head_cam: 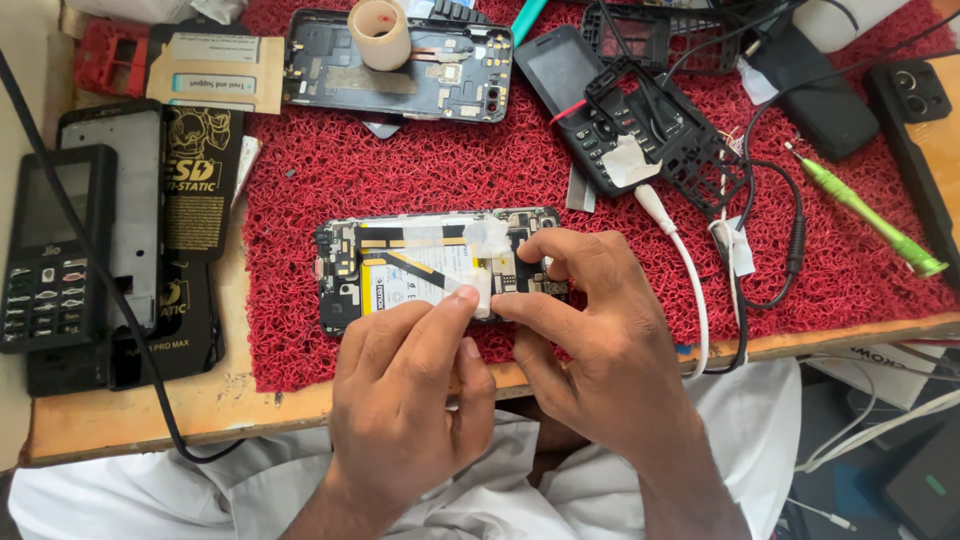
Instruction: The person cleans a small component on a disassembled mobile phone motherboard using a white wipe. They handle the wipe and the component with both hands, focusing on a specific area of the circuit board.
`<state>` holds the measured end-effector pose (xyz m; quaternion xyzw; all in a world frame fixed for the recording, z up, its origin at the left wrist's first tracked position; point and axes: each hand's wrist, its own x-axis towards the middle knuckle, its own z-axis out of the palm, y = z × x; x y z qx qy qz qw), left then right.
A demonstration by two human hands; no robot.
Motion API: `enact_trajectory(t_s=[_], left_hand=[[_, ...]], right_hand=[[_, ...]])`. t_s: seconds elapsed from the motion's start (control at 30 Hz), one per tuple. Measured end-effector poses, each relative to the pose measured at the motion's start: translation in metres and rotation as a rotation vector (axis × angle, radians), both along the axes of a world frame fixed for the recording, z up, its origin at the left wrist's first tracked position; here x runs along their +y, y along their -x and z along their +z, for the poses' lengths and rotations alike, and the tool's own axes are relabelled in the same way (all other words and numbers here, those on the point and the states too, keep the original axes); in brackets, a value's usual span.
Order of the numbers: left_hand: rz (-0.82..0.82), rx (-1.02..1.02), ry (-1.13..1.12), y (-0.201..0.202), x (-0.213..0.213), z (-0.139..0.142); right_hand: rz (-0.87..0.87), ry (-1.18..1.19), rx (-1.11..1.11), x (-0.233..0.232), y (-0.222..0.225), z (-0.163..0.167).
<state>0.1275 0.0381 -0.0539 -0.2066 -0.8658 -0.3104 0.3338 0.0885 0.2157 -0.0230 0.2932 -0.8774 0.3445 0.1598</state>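
Both hands work over an opened smartphone (430, 268), back cover off, lying flat on a red mesh mat (420, 170) on the wooden surface (130, 405). The left hand (410, 390) has its fingers bent and closed together, the tips pressing on a strip of pale tape (482, 288) over the phone's battery. The right hand (590, 340) pinches the phone's end, thumb just under the board and forefinger curled over the top edge. Beyond the fingers lies another opened phone frame (400, 70) with a roll of tape (380, 33) on it. Right of the fingers sit a keypad phone (590, 110), a white cable (685, 265) and a green screwdriver (870, 215).
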Motion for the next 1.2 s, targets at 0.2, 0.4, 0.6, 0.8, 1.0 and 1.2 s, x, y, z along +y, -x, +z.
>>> enact_trajectory(t_s=[0.2,0.4,0.6,0.8,1.0,1.2], left_hand=[[-0.009,-0.032,-0.040,-0.001,-0.002,0.001],[-0.060,-0.103,-0.102,0.000,-0.004,0.007],[-0.092,-0.184,-0.124,-0.001,-0.007,0.013],[-0.107,-0.209,-0.129,0.000,-0.008,0.016],[-0.118,-0.239,-0.117,0.001,-0.009,0.018],[-0.118,-0.243,-0.103,0.002,-0.008,0.018]], right_hand=[[-0.006,-0.007,-0.003,-0.001,-0.001,0.001],[-0.006,-0.003,-0.003,0.000,-0.001,0.000],[0.003,0.001,0.005,0.001,-0.001,-0.001],[0.006,0.003,0.003,0.002,-0.001,-0.002],[0.003,0.002,0.000,0.001,-0.001,-0.002],[0.004,-0.001,-0.003,0.001,-0.001,-0.001]])
